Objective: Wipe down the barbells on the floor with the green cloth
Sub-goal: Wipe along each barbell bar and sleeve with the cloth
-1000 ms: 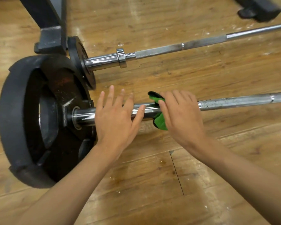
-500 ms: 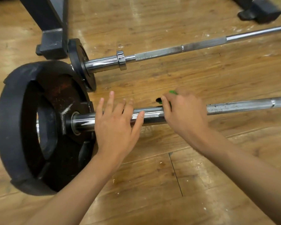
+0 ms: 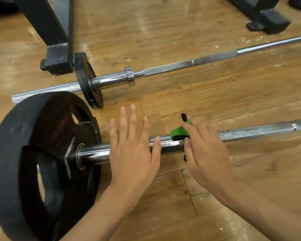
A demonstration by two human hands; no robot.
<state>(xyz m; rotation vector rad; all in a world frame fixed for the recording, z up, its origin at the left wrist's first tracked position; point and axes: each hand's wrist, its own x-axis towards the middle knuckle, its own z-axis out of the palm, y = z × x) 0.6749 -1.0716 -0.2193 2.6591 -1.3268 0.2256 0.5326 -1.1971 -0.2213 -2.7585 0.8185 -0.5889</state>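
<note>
Fingers (image 3: 123, 122) of left hand (image 3: 132, 157) straight and spread, holding nothing; palm lies flat on the chrome sleeve of the near barbell (image 3: 94, 153), fingertips reaching past it over the floor (image 3: 163, 32). Right hand (image 3: 207, 153) just beside it, fingers (image 3: 195, 131) curled over the bar, gripping the green cloth (image 3: 178, 133) against it, thumb down on the near side. Cloth sits where sleeve meets shaft, mostly hidden under the hand; a green fold shows on top, and dark bits stick out beyond the fingers and below the thumb. Shaft right of the hand is dull and speckled. Big black plate (image 3: 24, 153) is on the sleeve's left end, standing on edge. Far barbell (image 3: 163, 69) lies on the floor behind, roughly parallel, apart from both hands, with a small plate (image 3: 87, 80) and a collar (image 3: 129, 75) on its sleeve. Small plate is close against a black rack foot (image 3: 57, 58). Another black foot (image 3: 271, 21) at top right.
</note>
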